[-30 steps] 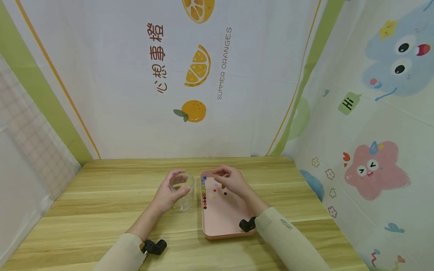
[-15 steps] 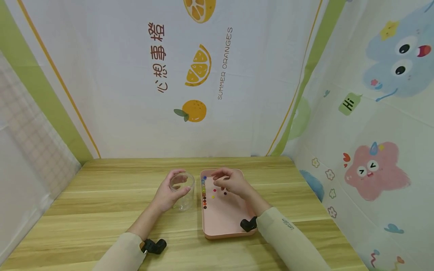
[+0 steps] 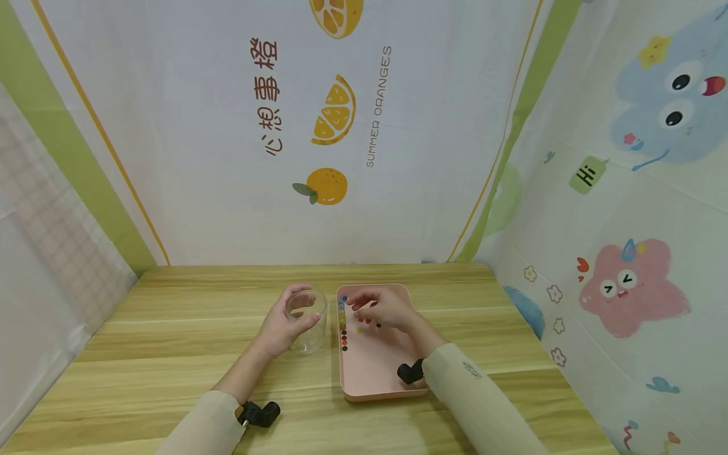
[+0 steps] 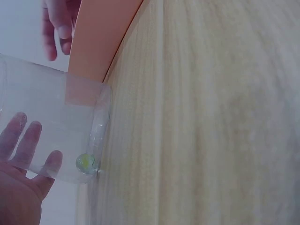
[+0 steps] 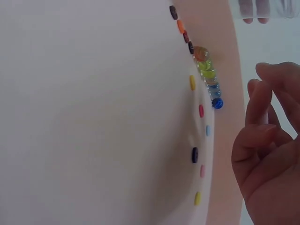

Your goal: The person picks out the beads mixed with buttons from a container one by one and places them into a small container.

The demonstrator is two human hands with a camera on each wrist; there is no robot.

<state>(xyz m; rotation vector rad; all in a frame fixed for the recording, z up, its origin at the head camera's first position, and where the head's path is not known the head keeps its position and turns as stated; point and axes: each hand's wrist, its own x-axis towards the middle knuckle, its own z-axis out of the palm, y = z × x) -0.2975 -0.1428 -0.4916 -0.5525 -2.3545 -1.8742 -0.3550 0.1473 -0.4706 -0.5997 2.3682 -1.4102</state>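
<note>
My left hand [image 3: 280, 325] grips a clear plastic jar [image 3: 308, 338] that stands on the table, left of a pink tray [image 3: 382, 379]. Through the jar wall in the left wrist view, a glass marble [image 4: 86, 163] with a yellow-green swirl lies at the bottom. Over the far part of the tray hovers my right hand [image 3: 388, 311], fingers loosely bent; nothing shows between them in the right wrist view. Along the tray's left wall runs a row of marbles [image 5: 206, 68], continued by small flat discs [image 5: 181, 26]. More coloured discs [image 5: 201, 111] lie scattered beneath the right hand.
The wooden table [image 3: 216, 303] meets a white printed cloth [image 3: 227, 221] at its back edge. Another patterned cloth [image 3: 625, 208] hangs on the right side. A black wrist camera [image 3: 258, 414] sits on the left forearm, with another black camera [image 3: 411, 371] on the right.
My right hand has shifted slightly left toward the row of marbles, with its fingers more spread. The left hand and the jar have stayed in place.
</note>
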